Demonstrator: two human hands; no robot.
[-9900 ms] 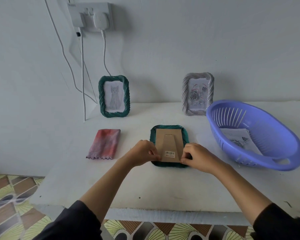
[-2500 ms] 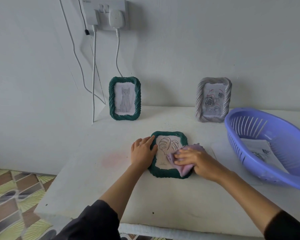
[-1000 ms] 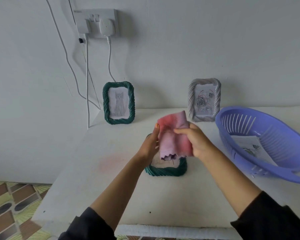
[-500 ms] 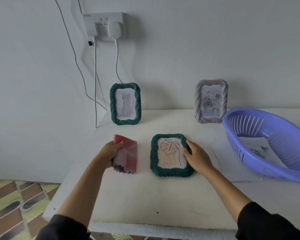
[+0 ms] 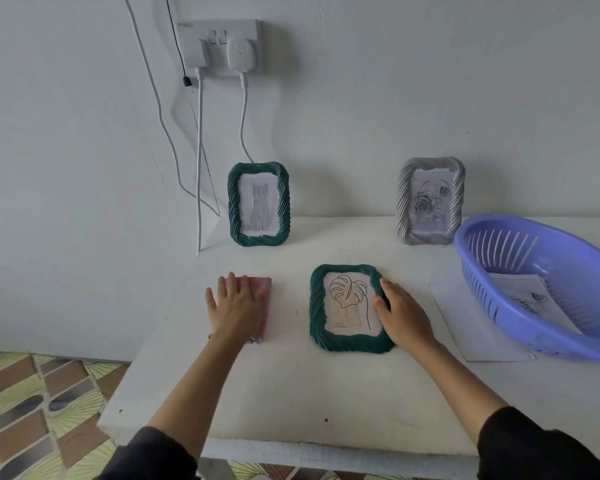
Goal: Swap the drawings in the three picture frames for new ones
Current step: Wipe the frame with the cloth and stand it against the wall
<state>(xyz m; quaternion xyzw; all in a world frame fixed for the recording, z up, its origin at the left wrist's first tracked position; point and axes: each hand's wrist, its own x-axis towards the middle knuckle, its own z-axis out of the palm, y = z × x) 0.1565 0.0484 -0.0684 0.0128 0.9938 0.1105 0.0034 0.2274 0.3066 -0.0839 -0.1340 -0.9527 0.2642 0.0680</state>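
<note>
A green frame (image 5: pixel 317 313) with a leaf drawing lies face up in the middle of the white table (image 5: pixel 291 393). My right hand (image 5: pixel 400 315) holds its right edge, thumb on the front and fingers along the side. My left hand (image 5: pixel 234 306) presses flat on a folded pink cloth (image 5: pixel 263 289) to the left of that frame. A second green frame (image 5: pixel 258 203) with a cat drawing stands at the back left. A grey frame (image 5: pixel 429 201) with a rose drawing stands at the back right.
A purple plastic basket (image 5: pixel 541 292) holding paper drawings (image 5: pixel 523 292) sits at the right, over a loose white sheet (image 5: pixel 465 327). A wall socket (image 5: pixel 222 46) with white cables hangs above the cat frame. Patterned floor tiles show below the table's left edge.
My left hand has laid the pink cloth flat on the table left of the frame and now presses on it. My right hand stays on the leaf frame's right edge.
</note>
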